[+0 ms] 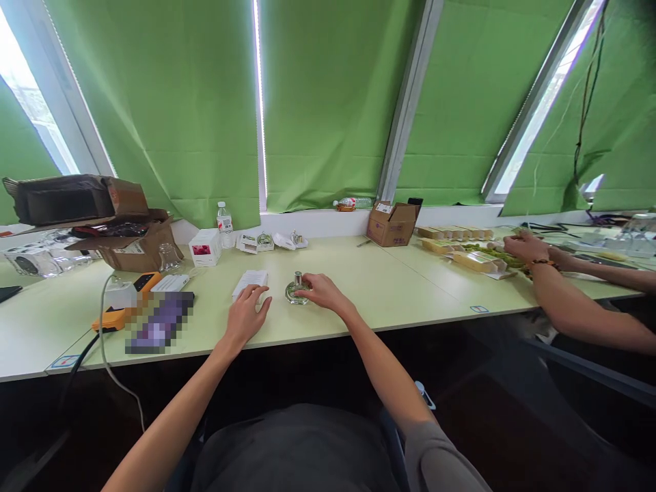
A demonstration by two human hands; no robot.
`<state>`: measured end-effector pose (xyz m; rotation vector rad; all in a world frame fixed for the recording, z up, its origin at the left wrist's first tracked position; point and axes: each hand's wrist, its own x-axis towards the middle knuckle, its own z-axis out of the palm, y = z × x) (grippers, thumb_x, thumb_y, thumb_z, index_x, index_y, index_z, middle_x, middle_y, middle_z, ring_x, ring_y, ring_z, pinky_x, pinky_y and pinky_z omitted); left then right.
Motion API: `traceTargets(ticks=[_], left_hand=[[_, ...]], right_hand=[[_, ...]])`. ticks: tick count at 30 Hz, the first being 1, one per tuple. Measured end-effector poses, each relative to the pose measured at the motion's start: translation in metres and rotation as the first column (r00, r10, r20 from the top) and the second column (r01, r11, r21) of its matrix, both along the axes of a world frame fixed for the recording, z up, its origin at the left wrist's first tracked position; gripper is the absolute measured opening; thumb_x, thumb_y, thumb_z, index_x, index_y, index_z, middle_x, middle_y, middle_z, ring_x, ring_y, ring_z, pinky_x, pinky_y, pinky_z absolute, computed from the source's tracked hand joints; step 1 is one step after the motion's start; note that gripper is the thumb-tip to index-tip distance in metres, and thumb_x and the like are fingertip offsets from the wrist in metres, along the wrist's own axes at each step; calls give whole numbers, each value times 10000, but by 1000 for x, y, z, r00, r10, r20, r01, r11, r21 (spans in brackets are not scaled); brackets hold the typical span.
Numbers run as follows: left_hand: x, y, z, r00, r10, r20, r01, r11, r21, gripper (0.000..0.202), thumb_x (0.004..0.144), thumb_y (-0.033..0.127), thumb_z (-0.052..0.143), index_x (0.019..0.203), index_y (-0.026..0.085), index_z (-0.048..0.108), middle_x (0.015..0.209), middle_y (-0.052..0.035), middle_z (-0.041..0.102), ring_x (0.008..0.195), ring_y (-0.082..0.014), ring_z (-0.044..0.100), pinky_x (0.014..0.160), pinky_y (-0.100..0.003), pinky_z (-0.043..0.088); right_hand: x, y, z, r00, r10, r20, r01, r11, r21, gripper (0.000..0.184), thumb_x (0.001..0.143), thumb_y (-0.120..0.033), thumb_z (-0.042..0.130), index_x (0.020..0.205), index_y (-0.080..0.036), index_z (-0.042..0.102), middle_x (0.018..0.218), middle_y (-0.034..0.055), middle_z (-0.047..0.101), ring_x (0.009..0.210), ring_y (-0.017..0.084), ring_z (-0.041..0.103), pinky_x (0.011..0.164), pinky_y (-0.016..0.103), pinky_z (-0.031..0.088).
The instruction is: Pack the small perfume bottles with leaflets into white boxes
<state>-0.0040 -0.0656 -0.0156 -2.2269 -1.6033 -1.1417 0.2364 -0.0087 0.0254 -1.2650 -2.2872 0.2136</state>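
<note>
A round glass perfume bottle (294, 295) with a silver neck stands upright on the pale table (359, 283). My right hand (324, 292) holds it from the right side, fingers closed on the glass. To its left lies a small white box (251, 279). My left hand (247, 314) is at the box's near edge with its fingers apart; whether the fingertips touch the box I cannot tell. Part of the box is hidden behind those fingers.
Further back are a white box with a red picture (205, 247), a water bottle (224, 225) and a cardboard carton (393, 224). An orange power strip (115, 318) and cable lie left. At right, a co-worker's hands (527, 247) are among yellow boxes (479, 261).
</note>
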Motion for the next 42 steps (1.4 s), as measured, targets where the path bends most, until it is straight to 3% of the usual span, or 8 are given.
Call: traceTargets(ticks=[7, 12, 17, 25, 30, 34, 39, 42], left_hand=[[-4, 13, -20, 966, 193, -171, -189, 981, 41, 499, 879, 393, 537, 1306, 136, 522, 1470, -193, 381, 1354, -383, 336, 1084, -515, 315], [-4, 17, -27, 952, 217, -215, -231, 972, -40, 589, 886, 445, 503, 1372, 115, 450, 1424, -218, 446, 1350, -386, 349, 1111, -584, 221], [0, 12, -20, 954, 215, -208, -214, 976, 25, 525, 876, 417, 515, 1307, 116, 511, 1297, -202, 533, 1277, -370, 416, 1111, -560, 237], [3, 9, -14, 958, 218, -187, -208, 975, 72, 313, 917, 412, 453, 1030, 168, 613, 1189, -179, 573, 1163, -327, 502, 1056, -492, 338], [2, 13, -18, 942, 312, -127, -314, 949, 2, 513, 907, 500, 447, 1231, 110, 517, 1354, -227, 481, 1241, -345, 464, 1061, -510, 313], [1, 13, -19, 916, 377, -138, -389, 919, -71, 637, 871, 525, 473, 1331, 87, 424, 1354, -251, 474, 1250, -378, 449, 1030, -548, 309], [0, 9, -10, 934, 338, -114, -352, 925, -143, 579, 827, 445, 539, 1292, 109, 458, 1172, -204, 590, 1101, -364, 549, 949, -498, 384], [1, 5, -2, 967, 253, -26, -253, 947, -199, 583, 791, 398, 583, 1302, 149, 450, 1179, -170, 585, 1093, -338, 553, 893, -446, 435]], right_hand=[[39, 17, 4, 970, -241, 20, 241, 970, 21, 297, 825, -475, 623, 879, -184, 634, 817, 41, 671, 716, 163, 560, 588, 242, 289], [59, 26, 2, 925, -380, 23, 380, 925, 7, 287, 810, -462, 634, 884, -185, 654, 856, 57, 690, 757, 177, 592, 595, 245, 300], [65, 31, -1, 885, -466, 19, 466, 884, -25, 298, 808, -446, 635, 928, -174, 668, 870, 71, 695, 801, 194, 610, 611, 249, 317], [65, 32, -4, 889, -458, 9, 458, 888, -25, 346, 809, -459, 633, 1013, -180, 659, 960, 90, 705, 895, 227, 628, 652, 260, 369], [69, 30, 1, 895, -430, -118, 431, 902, -15, 375, 843, -471, 601, 1097, -196, 629, 985, 80, 711, 903, 215, 649, 715, 273, 432], [71, 23, 12, 879, -365, -307, 409, 907, 94, 321, 885, -425, 548, 1091, -191, 623, 1020, 77, 704, 833, 191, 658, 745, 298, 475], [62, 1, 30, 867, -218, -448, 352, 904, 241, 291, 921, -386, 481, 1009, -163, 646, 1031, 91, 701, 807, 186, 650, 753, 313, 503], [53, -12, 37, 881, -182, -437, 306, 923, 234, 298, 926, -388, 477, 994, -162, 658, 997, 90, 707, 769, 181, 647, 730, 306, 508]])
